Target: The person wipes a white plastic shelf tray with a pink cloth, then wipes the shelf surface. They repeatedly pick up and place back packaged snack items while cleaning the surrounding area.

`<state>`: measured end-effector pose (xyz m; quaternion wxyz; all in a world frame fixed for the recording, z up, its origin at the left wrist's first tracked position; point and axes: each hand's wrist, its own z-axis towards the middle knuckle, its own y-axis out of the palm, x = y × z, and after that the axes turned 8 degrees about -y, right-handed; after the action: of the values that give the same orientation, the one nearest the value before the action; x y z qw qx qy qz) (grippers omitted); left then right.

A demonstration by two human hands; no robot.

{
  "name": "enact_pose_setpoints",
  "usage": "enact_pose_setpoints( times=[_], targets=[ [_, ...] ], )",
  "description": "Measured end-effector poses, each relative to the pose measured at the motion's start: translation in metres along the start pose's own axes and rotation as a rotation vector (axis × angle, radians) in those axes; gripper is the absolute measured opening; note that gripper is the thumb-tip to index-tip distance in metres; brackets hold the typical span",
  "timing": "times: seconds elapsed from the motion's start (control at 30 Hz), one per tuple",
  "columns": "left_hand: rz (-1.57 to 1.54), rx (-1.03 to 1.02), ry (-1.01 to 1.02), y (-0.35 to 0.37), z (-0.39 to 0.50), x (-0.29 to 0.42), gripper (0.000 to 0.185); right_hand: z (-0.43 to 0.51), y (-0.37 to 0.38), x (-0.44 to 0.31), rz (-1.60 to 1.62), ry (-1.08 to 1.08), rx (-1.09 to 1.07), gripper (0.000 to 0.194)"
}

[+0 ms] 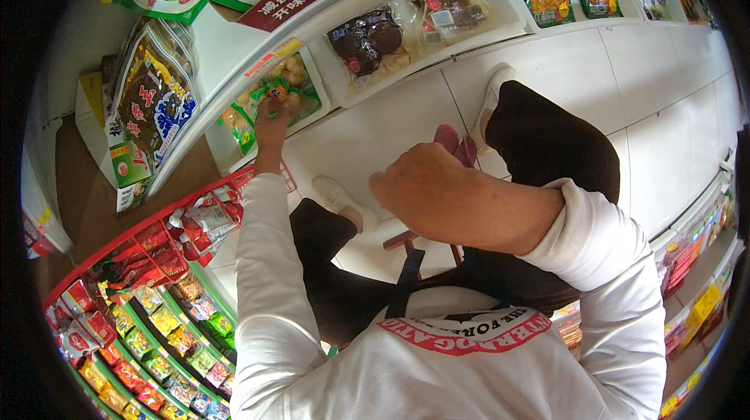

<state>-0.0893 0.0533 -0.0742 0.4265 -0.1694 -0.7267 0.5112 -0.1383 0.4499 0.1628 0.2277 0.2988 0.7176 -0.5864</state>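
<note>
My left hand [276, 116] reaches into a white tray [319, 92] under the shelf rail. It touches a clear-and-green food packet [282, 93]; its fingertips are blurred, so whether they grip the packet is unclear. Another green-edged packet [239, 127] lies left of the hand in the tray. My right hand [419, 180] is closed in front of my knees, around a mauve cloth [456, 144] whose folded end sticks out beyond the knuckles. To the right of the left hand, dark vacuum-packed food [369, 39] and a similar pack [448, 7] lie in a neighbouring white tray.
A red wire basket [149, 226] with red packets stands at left, beside green-edged racks of small snack bags [170, 338]. Zip pouches [155, 97] stand on the shelf. Between my legs is part of a low stool [404, 239]. Stocked shelves [685, 267] line the right.
</note>
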Motion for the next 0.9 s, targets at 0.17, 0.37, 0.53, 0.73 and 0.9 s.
enact_pose_setpoints(
  times=[0.17,0.37,0.53,0.73,0.9],
  targets=[
    [0.031,-0.142,-0.070,0.004,0.017,0.010,0.081,0.005,0.004,0.001,0.021,0.021,-0.052,0.025],
    [0.182,-0.116,-0.003,0.019,0.012,0.030,0.090,0.001,-0.004,-0.004,0.005,0.027,-0.005,0.027],
    [0.275,-0.086,-0.092,0.011,0.005,0.070,0.085,0.001,-0.010,-0.005,0.028,0.008,-0.054,0.025],
    [0.051,0.128,0.268,0.019,-0.010,0.132,0.077,0.002,-0.005,-0.007,0.018,0.020,-0.015,0.018],
    [-0.571,-0.346,-0.189,0.058,0.012,0.173,0.071,-0.003,-0.005,-0.009,0.026,0.042,-0.059,0.023]
  ],
)
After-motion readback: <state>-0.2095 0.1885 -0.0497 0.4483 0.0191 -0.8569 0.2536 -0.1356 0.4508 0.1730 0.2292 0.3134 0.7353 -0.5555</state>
